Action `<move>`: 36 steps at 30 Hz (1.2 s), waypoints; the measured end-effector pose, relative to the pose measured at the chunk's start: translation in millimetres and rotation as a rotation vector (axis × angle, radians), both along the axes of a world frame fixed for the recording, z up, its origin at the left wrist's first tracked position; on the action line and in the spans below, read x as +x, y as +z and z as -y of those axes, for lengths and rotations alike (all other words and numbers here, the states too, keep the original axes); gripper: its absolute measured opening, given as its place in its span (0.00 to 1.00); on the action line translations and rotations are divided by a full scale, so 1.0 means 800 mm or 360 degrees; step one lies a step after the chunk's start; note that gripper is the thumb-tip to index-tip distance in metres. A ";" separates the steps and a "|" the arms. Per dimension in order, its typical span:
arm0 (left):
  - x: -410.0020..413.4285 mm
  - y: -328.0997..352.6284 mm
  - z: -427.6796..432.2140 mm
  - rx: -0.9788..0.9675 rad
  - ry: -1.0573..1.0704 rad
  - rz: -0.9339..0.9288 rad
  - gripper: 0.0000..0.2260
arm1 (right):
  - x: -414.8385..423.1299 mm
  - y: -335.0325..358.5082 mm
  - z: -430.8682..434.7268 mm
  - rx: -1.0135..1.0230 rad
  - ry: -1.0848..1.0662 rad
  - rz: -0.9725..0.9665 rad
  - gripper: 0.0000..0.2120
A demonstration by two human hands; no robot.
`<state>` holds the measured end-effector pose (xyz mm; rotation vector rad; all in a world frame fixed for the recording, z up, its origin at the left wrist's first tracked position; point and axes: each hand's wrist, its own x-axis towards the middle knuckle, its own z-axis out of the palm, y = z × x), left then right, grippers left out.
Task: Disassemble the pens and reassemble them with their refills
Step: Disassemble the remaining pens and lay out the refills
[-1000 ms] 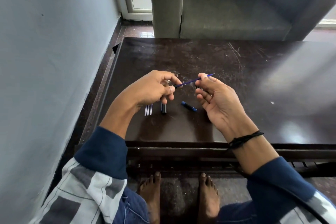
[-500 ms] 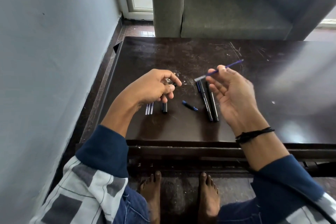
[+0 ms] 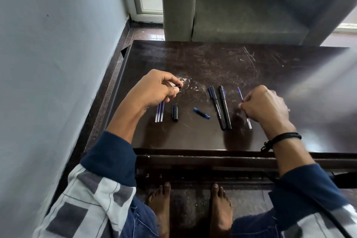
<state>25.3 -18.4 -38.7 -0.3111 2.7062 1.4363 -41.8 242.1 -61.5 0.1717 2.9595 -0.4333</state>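
My left hand point(image 3: 154, 89) grips a black pen barrel point(image 3: 178, 86), of which only the tip shows past my fingers. My right hand point(image 3: 265, 105) pinches a thin blue refill point(image 3: 240, 94) that lies against the dark table point(image 3: 193, 137). Two whole black pens point(image 3: 222, 110) lie side by side between my hands. Several loose refills point(image 3: 159, 114) lie under my left wrist. To their right lie a black cap point(image 3: 175, 112) and a blue pen piece point(image 3: 201, 113).
A grey wall point(image 3: 58, 63) runs close along the table's left side. A grey armchair point(image 3: 241, 6) stands beyond the far edge. My bare feet point(image 3: 191, 206) rest on the floor under the table's near rail.
My right hand has pulled the blue refill out of the barrel, carried it to the right and lowered it onto the table. The left hand stayed in place.
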 end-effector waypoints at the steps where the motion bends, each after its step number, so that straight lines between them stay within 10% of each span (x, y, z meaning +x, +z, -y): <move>1: 0.000 -0.001 0.000 -0.0011 0.0006 0.0002 0.09 | 0.000 -0.004 0.001 0.0015 0.0016 -0.0006 0.08; 36: 0.007 0.004 0.040 -0.0222 0.0133 0.0023 0.08 | 0.043 -0.002 0.069 -0.0213 0.0761 -0.0106 0.03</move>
